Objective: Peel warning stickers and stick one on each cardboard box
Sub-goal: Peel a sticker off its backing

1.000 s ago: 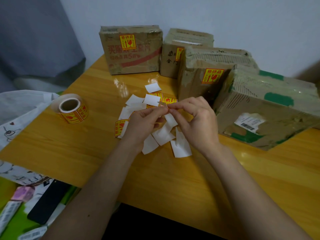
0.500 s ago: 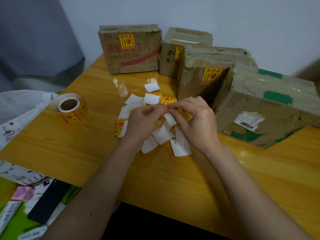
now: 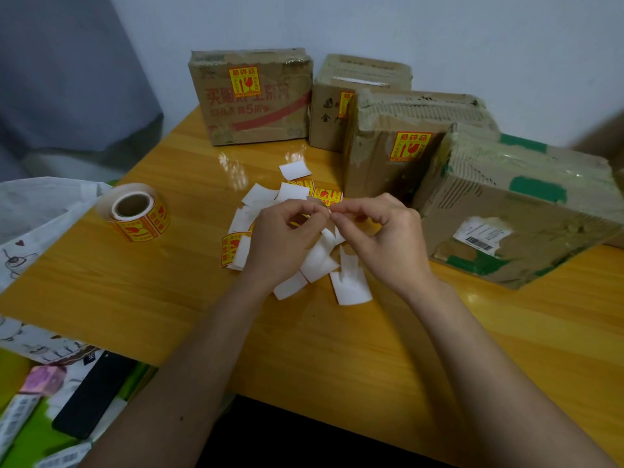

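Both hands were raised just above the yellow wooden tabletop (image 3: 135, 292), at the centre of the view. The left hand (image 3: 280, 241) and the right hand (image 3: 385, 238) met fingertip to fingertip, each pinched closed on one small sticker piece (image 3: 328, 211) held between them; whether the sticker had separated from its backing could not be determined. Beneath the hands lay a loose pile of white backing papers (image 3: 351, 285), with several unpeeled yellow-and-red warning stickers (image 3: 327, 194) mixed in at the pile's 12 o'clock edge and one at its 9 o'clock edge. The sticker roll (image 3: 136, 212) rested on its side at 9 o'clock from the hands, well apart from them. Four cardboard boxes stood along the far edge. The printed box (image 3: 253, 99), at 11 o'clock, carried a warning sticker on its front face. The small box (image 3: 337, 106), at 12 o'clock, carried one that was partly hidden by the torn box (image 3: 398, 146), at 1 o'clock, which also carried one. The green-taped box (image 3: 526, 211), at 3 o'clock, showed only a white shipping label (image 3: 483, 233). A black flat object (image 3: 91, 396) lay off the tabletop at 7 o'clock.
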